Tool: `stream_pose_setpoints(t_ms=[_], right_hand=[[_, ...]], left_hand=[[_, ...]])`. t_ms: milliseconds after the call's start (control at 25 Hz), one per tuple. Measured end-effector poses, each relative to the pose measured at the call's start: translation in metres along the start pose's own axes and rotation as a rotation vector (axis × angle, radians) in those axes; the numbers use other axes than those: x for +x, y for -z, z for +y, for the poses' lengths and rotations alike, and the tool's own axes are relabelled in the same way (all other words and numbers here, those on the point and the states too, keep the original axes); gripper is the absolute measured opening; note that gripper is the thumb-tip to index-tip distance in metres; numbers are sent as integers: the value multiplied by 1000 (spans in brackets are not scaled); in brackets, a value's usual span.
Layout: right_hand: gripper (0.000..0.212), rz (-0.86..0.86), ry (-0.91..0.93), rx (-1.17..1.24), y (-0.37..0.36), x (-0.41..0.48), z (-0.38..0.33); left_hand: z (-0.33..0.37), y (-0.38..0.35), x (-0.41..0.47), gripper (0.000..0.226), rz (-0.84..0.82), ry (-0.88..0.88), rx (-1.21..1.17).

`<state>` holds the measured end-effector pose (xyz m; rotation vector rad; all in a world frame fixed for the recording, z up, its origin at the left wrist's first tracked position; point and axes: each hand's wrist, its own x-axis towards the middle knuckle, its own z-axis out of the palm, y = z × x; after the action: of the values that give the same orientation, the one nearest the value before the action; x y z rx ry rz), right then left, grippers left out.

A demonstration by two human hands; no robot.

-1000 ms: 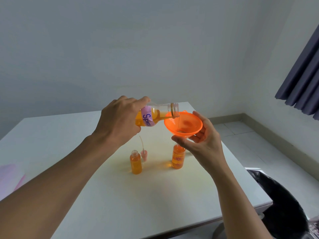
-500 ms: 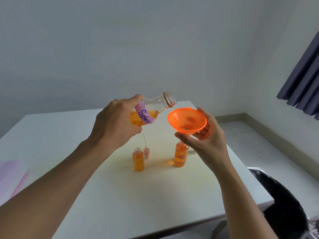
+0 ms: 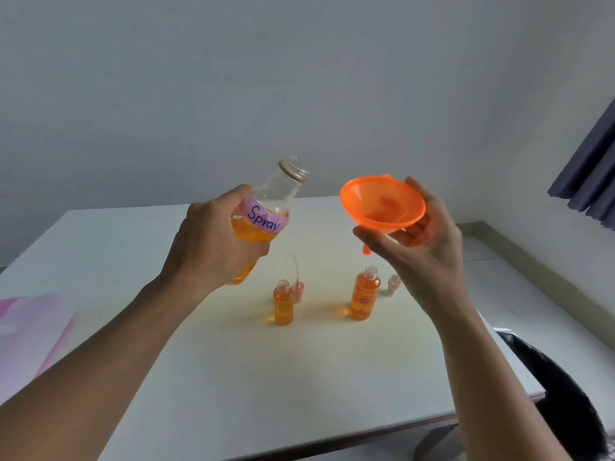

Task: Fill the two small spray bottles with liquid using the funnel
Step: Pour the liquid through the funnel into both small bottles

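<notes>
step: pouring seems done, both spray bottles (image 3: 283,306) (image 3: 365,296) look full | left hand (image 3: 213,241) grip clamped on source bottle (image 3: 263,221) | right hand (image 3: 422,241) grip clamped on funnel (image 3: 382,207) | next: set both down mid-worktop (image 3: 233,377), fit spray caps (image 3: 298,289)

Two small spray bottles, left (image 3: 283,306) and right (image 3: 364,297), stand upright and uncapped mid-bench, full of orange liquid. The orange funnel (image 3: 382,206) is tilted above them, beside the half-full "Spray" bottle (image 3: 263,217).
</notes>
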<state>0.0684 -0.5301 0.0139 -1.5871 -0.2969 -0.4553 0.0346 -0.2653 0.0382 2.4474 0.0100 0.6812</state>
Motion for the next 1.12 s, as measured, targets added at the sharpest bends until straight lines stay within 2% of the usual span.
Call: stream_pose_setpoints(t_ms=[120,240,440,520,560,680,760,920,1120], right_hand=[[101,-107,-4,-6,-47,10,-20],[100,-233,-123,-11,-124,23,-27],[79,-386,-426,7,-238,28,0],[64,-387,-458,-84,-268,25,22],[64,-390,-468,-144,-279,23,32],[97,-409,-518,-308,-302,17,59],[106,-417,-529,-388,-310,12,72],[111,-417,-514,-500,-320,4,89],[112,-389,-467,-570,-330,-4,96]], left_hand=[[-27,15,-1,61,74,81,-64],[-69,39,0,55,145,185,-37],[-134,65,-5,60,258,348,-31],[-154,66,-9,65,283,398,-49],[-162,64,-11,68,292,419,-59],[-180,52,-18,74,308,459,-89],[-187,44,-22,75,311,473,-105],[-196,37,-26,72,331,469,-138],[-202,33,-25,83,354,492,-132]])
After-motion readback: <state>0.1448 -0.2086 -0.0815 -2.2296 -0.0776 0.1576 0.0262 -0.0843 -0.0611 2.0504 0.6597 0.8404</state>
